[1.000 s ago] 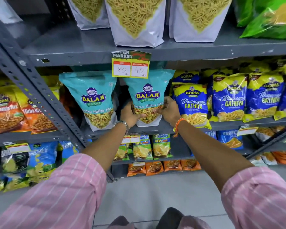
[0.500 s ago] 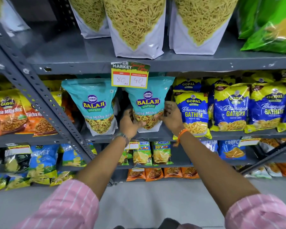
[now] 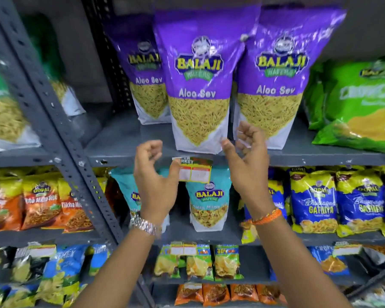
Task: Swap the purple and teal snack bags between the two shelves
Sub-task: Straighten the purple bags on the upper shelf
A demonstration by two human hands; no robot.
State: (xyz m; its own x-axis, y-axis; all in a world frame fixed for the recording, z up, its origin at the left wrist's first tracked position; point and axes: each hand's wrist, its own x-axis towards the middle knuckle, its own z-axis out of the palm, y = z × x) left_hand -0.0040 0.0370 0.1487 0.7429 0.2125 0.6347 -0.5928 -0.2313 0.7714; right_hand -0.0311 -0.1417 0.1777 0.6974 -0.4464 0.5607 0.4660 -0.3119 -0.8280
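Three purple Balaji Aloo Sev bags stand upright on the upper shelf (image 3: 125, 150): a middle one (image 3: 198, 70) in front, one at the right (image 3: 278, 70) and one behind at the left (image 3: 145, 63). On the shelf below stand two teal Balaji bags, one in the middle (image 3: 208, 201) and one at the left (image 3: 127, 192), partly hidden by my left hand. My left hand (image 3: 156, 176) and my right hand (image 3: 247, 161) are raised in front of the shelf edge, fingers apart and curled, holding nothing, flanking the bottom of the middle purple bag.
A price tag (image 3: 195, 170) hangs from the upper shelf edge between my hands. Green bags (image 3: 356, 103) fill the upper right; blue-and-yellow Gopal bags (image 3: 316, 201) sit right of the teal ones and orange Gopal bags (image 3: 40, 203) left. A grey perforated upright (image 3: 53, 125) slants across the left.
Both hands have let go of the middle teal bag and risen to the upper shelf's edge. The view has tilted up, bringing the purple bags fully into sight.
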